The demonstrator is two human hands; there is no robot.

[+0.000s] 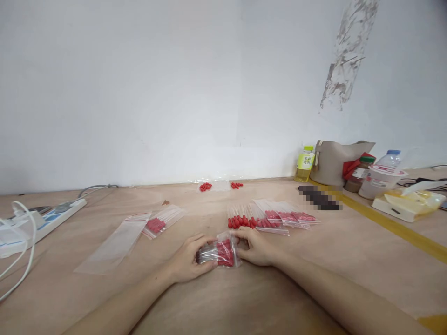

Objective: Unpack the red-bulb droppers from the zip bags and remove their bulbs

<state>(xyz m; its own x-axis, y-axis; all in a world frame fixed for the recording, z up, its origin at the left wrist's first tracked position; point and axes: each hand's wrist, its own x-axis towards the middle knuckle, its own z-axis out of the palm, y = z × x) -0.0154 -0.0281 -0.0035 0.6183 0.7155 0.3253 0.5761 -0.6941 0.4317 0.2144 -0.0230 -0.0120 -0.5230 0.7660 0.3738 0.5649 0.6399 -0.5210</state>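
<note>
At the near middle of the table, a clear zip bag of droppers point(225, 253) with red bulbs and clear tubes lies between my hands. My left hand point(192, 258) grips its left end, thumb and fingers around the tubes. With thumb and fingers, my right hand point(254, 245) pinches the bag's right edge beside the red bulbs. Just beyond, a row of loose droppers point(240, 218) has its red bulbs towards me. Filled bags of droppers point(291, 216) overlap to its right. Another filled bag point(159, 223) rests at the left, next to an empty flat zip bag point(113, 242).
Loose red bulbs point(206, 186) and clear plastic lie by the wall. A power strip point(52, 223) with white cables is at the left. At the right stand a yellow drink bottle point(305, 164), a grey bag point(333, 163), a jar, a cup and a tissue pack point(408, 204).
</note>
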